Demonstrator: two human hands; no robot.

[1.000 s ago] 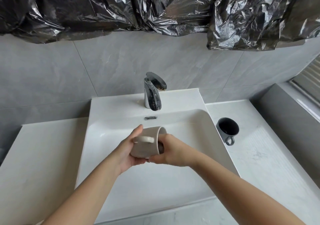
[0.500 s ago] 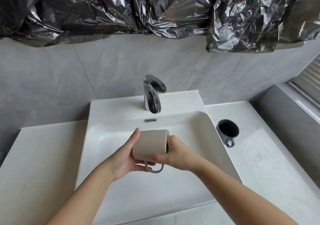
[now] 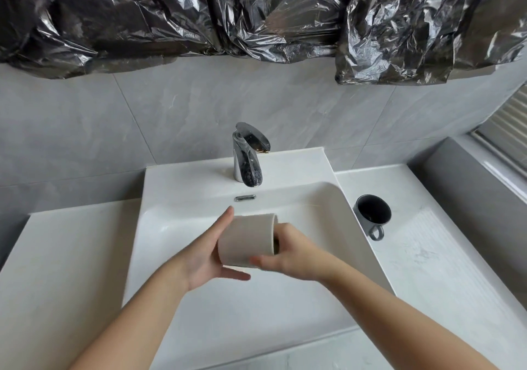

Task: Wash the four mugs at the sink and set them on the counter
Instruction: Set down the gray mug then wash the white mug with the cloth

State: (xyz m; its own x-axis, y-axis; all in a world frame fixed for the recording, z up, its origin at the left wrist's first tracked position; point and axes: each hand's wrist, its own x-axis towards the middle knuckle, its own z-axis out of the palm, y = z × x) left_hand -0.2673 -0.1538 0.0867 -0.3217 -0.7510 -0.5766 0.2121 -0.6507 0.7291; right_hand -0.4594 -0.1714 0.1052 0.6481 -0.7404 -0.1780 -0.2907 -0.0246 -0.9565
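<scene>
Mug point(image 3: 247, 239) sideways between hands | left hand point(image 3: 205, 258) straight-fingered, cupping base | right hand point(image 3: 299, 255) pinching rim

The left forearm point(image 3: 137, 327) and right forearm point(image 3: 399, 317), both bare, reach forward and meet in the middle. The left hand point(image 3: 205, 258) lies palm against the base of the mug point(image 3: 248, 238), with the thumb straight along its side and the fingers straight beneath. The right hand point(image 3: 296, 252), slightly blurred, grips the mug's mouth, fingers inside and thumb outside.
</scene>
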